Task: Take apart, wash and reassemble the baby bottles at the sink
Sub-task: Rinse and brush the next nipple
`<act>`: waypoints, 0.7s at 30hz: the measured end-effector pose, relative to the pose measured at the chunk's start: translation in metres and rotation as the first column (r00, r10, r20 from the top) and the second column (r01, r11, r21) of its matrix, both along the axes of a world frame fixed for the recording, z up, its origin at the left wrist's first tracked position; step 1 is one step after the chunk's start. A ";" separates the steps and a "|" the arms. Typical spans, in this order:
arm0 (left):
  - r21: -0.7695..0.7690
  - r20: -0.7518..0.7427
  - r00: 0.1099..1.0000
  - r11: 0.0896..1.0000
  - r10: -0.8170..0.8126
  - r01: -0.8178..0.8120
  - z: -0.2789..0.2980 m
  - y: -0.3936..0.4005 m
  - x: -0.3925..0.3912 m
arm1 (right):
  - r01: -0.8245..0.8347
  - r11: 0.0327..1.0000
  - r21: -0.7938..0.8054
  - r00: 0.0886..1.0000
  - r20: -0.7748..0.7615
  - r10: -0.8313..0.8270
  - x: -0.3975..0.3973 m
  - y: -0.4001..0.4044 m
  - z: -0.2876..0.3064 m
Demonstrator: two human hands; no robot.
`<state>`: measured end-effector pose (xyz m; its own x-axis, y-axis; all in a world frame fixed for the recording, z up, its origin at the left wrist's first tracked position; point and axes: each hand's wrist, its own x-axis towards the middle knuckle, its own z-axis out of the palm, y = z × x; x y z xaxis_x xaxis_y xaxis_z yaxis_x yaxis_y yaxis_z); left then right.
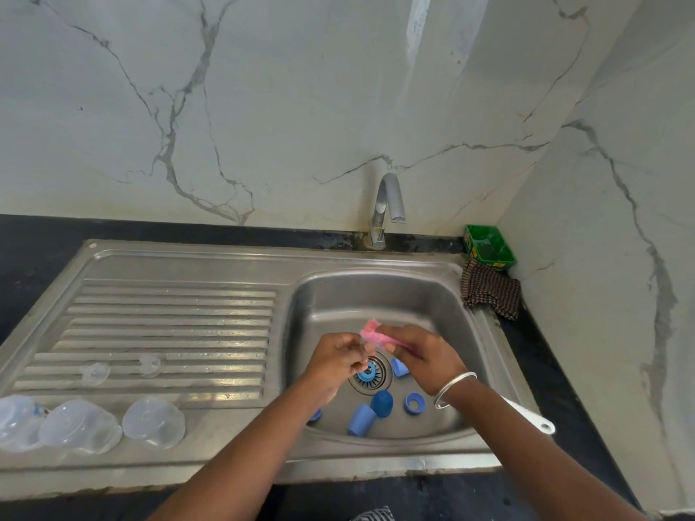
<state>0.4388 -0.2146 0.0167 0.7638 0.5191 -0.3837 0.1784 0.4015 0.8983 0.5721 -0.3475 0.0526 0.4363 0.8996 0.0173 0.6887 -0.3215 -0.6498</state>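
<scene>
Disassembly complete. Three clear bottles [150, 421] and two teats [96, 373] lie on the drainboard [169, 306] at nine o'clock of the basin [376, 295]. Blue caps and rings [381, 404] lie unwashed around the drain at six o'clock. Right hand [421, 357] grips a pink scrubber [370, 330]; left hand [336, 357] pinches a small clear part, indistinct. Washing partial; reassembly outstanding.
</scene>
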 end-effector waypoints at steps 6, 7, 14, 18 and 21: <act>-0.234 0.008 0.998 0.970 -0.060 0.060 0.009 0.002 -0.004 | -0.102 0.995 -0.020 0.988 0.113 0.103 0.026 -0.017 0.008; -0.208 0.003 0.997 0.976 -0.072 0.071 0.008 0.003 -0.005 | -0.079 0.997 -0.023 0.987 0.138 0.081 0.027 -0.017 0.009; 0.160 0.088 0.995 0.986 -0.052 0.038 0.008 0.003 0.000 | 0.034 0.999 0.023 0.989 0.141 -0.037 0.009 0.000 0.007; 0.254 0.135 0.991 0.967 -0.002 -0.033 0.008 0.006 0.001 | 0.103 0.992 0.078 0.992 0.069 -0.108 0.000 -0.002 0.003; 0.221 0.106 0.994 0.975 0.014 -0.037 0.004 0.011 -0.003 | 0.130 0.988 0.088 0.991 -0.034 -0.128 0.002 -0.006 0.003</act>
